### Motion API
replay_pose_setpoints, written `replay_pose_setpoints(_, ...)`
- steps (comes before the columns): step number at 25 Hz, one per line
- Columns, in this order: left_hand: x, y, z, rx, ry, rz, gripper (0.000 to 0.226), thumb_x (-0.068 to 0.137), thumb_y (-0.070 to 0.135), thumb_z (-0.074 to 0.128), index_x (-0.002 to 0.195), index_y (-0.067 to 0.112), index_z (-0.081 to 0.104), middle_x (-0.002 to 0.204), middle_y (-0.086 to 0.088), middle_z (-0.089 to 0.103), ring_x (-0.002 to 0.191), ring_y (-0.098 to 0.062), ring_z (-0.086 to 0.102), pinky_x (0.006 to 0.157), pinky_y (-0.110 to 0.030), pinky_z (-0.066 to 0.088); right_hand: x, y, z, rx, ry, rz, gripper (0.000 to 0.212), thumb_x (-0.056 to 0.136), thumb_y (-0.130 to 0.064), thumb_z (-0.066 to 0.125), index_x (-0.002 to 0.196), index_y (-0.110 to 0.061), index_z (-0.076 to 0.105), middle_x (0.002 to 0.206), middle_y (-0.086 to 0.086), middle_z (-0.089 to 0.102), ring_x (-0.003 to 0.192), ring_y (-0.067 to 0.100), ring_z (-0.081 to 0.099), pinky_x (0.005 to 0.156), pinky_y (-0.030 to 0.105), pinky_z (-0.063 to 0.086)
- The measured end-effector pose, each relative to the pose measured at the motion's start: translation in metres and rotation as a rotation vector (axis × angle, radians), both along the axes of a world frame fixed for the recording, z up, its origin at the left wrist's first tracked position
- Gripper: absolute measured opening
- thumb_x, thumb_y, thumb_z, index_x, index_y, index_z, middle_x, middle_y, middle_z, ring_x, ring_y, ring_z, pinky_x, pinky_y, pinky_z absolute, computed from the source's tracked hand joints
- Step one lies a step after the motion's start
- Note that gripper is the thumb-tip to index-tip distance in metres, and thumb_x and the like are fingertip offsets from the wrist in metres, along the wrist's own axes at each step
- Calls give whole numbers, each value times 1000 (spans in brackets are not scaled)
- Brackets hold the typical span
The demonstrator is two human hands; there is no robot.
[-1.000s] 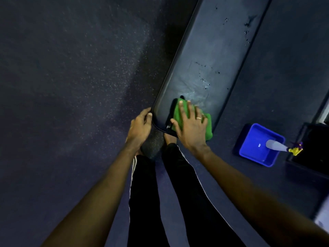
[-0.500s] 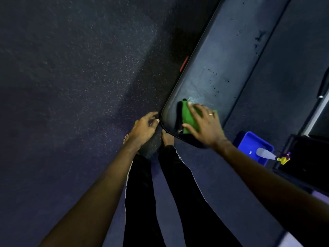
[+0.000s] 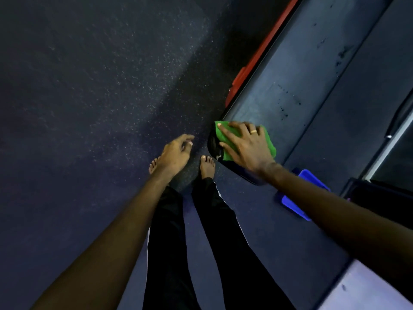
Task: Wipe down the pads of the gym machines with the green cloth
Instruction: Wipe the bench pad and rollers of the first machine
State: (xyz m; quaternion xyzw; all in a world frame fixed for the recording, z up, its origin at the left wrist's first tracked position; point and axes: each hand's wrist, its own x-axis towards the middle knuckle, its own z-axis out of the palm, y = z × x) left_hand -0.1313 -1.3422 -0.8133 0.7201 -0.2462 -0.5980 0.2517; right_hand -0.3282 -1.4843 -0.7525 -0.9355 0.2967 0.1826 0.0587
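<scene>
Under the right hand (image 3: pixel 247 146), the green cloth (image 3: pixel 267 143) is pressed flat against the near corner of the dark bench pad (image 3: pixel 290 86), with the fingers (image 3: pixel 225 130) spread wide across it rather than closed around it; the spread palm seems meant to keep as much fabric as possible bearing on the vinyl while the rounded edge is wiped. Part of the cloth is folded over the pad's rim, just below the thumb, so the edge itself appears to be cleaned as well as the top. Beyond the fingertips, most of the pad is stretched away, marked with small dark specks that are judged still to need wiping. To the left of that hand, the left hand (image 3: pixel 176 153) is held loosely curled and empty, apart from the pad and above the speckled floor (image 3: pixel 89 108). Behind the right wrist, a blue tub (image 3: pixel 297 206) is partly hidden by the forearm, kept near, presumably for cleaning supplies.
</scene>
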Motion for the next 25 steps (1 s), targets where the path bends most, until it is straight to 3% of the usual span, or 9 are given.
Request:
replay_pose_setpoints(4,-2,-6,-3,-13,10,47,32,106,28,47,135,26,61,131,-1,65,120,-17,60,94,-24,44,32,-25,-6,-55,49,-335,52,102,-51,36,147,-26,45,143,11,45,121,35,47,95,53,40)
replay_pose_setpoints(8,-1,-21,-7,-9,49,78,34,106,34,44,137,30,59,131,-4,65,120,-21,60,103,-38,49,12,47,-3,15,44,25,52,100,-52,42,148,-33,45,144,5,48,126,34,46,97,53,37)
replay_pose_setpoints(10,-1,-28,-4,-3,83,85,36,106,38,43,138,35,57,133,-3,64,121,-21,61,106,-41,47,-28,64,-1,26,53,72,54,100,-53,42,152,-39,37,148,0,46,131,32,44,100,52,35)
replay_pose_setpoints(13,-11,-41,8,5,171,-29,43,107,40,40,149,36,44,150,-2,51,136,-21,49,109,-29,35,-69,44,-1,-51,30,-187,52,103,-53,35,152,-35,36,147,7,49,129,34,48,100,54,40)
replay_pose_setpoints(17,-40,-61,20,9,161,-142,61,107,44,37,161,26,16,165,-6,26,149,-25,28,119,-38,24,-41,35,-11,-182,57,-868,56,103,-51,28,156,-34,28,151,8,42,132,32,43,104,53,34)
replay_pose_setpoints(19,-52,-68,19,18,106,-162,67,107,45,37,162,23,7,166,-10,19,151,-29,24,122,-43,22,-34,57,-9,-109,47,-762,61,103,-54,32,159,-31,21,157,8,35,141,32,35,109,55,28)
replay_pose_setpoints(22,-60,-73,20,-6,21,-169,69,107,44,38,162,22,4,166,-12,17,151,-31,22,122,-47,20,-87,51,2,0,35,-342,64,102,-61,31,159,-31,24,161,5,33,145,29,34,109,53,33)
replay_pose_setpoints(23,-62,-74,20,-20,-3,-162,68,107,43,38,162,22,4,166,-12,17,150,-31,23,122,-47,21,-102,36,3,-21,41,-396,63,103,-60,28,158,-31,25,160,4,34,144,28,35,108,52,35)
replay_pose_setpoints(25,-69,-76,21,-51,-66,-120,67,107,43,39,161,21,7,163,-14,21,148,-32,27,120,-48,24,-109,12,-3,-65,0,-828,59,104,-56,26,157,-31,26,160,4,33,144,27,35,106,55,38)
